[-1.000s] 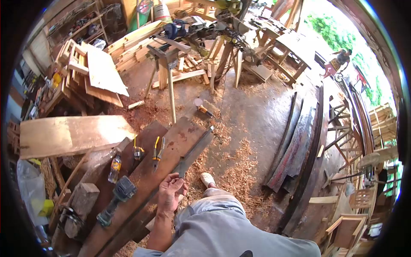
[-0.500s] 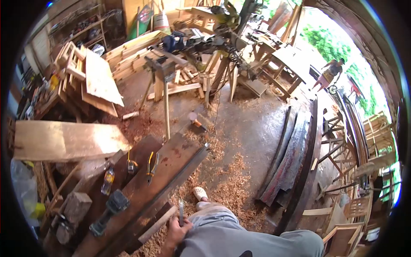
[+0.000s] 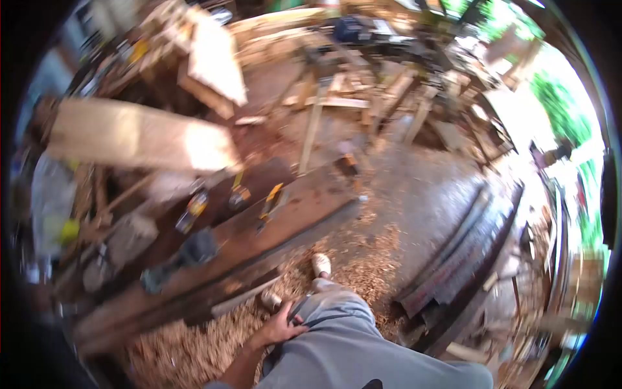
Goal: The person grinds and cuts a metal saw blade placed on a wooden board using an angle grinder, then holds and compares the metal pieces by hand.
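Note:
My left hand (image 3: pixel 283 326) is low in the view, at the side of my grey clothing (image 3: pixel 350 350), with its fingers curled. A thin dark strip shows at the fingers; blur hides what it is. Just beyond lies a thick dark wooden plank (image 3: pixel 304 198), slanting away to the upper right. On the planks lie a yellow-handled pair of pliers (image 3: pixel 270 202), a bottle with a yellow label (image 3: pixel 192 211) and a grey-green power tool (image 3: pixel 181 259). My right hand is out of view.
Wood shavings (image 3: pixel 363 259) cover the floor around my feet. A pale broad board (image 3: pixel 129 133) lies at the left. Long dark boards (image 3: pixel 453 272) are on the floor at right. Stacked lumber (image 3: pixel 272 39) stands behind. A blurred person (image 3: pixel 551 154) is at the far right.
My view has swung, so the bench and boards sit further right and higher, now blurred. My left hand has shifted slightly up and right; the narrow upright grey piece at it no longer shows clearly.

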Demonstrator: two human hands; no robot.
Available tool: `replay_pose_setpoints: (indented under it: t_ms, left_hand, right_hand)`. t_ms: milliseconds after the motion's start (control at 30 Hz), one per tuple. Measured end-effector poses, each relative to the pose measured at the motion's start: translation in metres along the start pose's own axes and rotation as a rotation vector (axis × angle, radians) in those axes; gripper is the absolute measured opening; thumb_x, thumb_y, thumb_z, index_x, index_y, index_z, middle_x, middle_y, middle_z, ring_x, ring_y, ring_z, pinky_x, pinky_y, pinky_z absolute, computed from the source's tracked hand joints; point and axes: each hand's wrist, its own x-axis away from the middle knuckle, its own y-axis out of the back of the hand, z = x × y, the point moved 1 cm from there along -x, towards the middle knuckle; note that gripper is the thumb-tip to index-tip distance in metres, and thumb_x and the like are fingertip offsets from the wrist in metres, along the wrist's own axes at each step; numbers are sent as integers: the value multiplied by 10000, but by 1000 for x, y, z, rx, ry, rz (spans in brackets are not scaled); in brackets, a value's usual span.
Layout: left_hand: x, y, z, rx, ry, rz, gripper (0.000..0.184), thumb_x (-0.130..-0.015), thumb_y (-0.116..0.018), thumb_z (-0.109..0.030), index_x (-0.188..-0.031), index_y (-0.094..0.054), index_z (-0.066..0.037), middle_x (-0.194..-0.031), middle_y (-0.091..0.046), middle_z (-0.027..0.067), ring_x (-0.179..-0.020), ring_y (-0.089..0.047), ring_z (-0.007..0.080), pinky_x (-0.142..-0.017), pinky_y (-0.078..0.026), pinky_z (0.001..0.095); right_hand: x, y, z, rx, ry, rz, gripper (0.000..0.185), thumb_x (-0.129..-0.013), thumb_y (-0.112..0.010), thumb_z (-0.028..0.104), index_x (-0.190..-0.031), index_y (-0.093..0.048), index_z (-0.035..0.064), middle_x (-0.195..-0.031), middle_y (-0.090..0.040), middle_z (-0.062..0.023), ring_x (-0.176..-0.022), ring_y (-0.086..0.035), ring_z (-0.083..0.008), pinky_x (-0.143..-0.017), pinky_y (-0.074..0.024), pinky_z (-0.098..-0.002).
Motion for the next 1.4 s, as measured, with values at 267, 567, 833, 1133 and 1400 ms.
replay_pose_setpoints:
  t_ms: [267,567,833,1133,1400]
  left_hand:
    - [54,0,31,32,104,-147,1006,-811,-777,-554,-1488,-368,68,-1335,-572,240,-1215,-583,283,-1062,-439,363]
    - [98,-41,110,446,28,-303,921,-867,-741,-553,-1469,-395,52,-1438,-501,146,-1301,-477,217,-1126,-351,327]
    - [114,-66,171,538,11,-467,760,-903,-742,-313,-1463,-388,59,-1270,-605,120,-1062,-587,172,-990,-446,304]
    - [25,37,100,243,64,-353,760,-873,-744,-243,-1483,-373,17,-1307,-595,141,-1033,-626,215,-950,-480,344]
    - [-82,28,58,-54,33,30,777,-846,-746,-181,-1501,-359,-20,-1340,-586,160,-1007,-661,253,-914,-511,379]
  right_hand:
    - [3,11,43,98,16,1,466,-881,-620,555,-835,-631,91,-808,-642,-125,-701,-586,-280,-668,-487,-447]
    - [-8,-19,98,151,36,56,469,-873,-628,559,-778,-614,100,-759,-623,-116,-651,-564,-270,-639,-475,-439]
    - [-10,-20,123,45,41,89,477,-866,-635,563,-728,-599,108,-716,-607,-107,-607,-545,-262,-614,-465,-433]
    - [30,-34,100,-444,-460,277,506,-873,-624,576,-639,-560,132,-618,-573,-61,-495,-486,-233,-539,-436,-420]
    - [5,-22,-80,-1081,-229,306,499,-909,-647,522,-767,-661,44,-841,-718,-158,-829,-681,-313,-829,-550,-444]
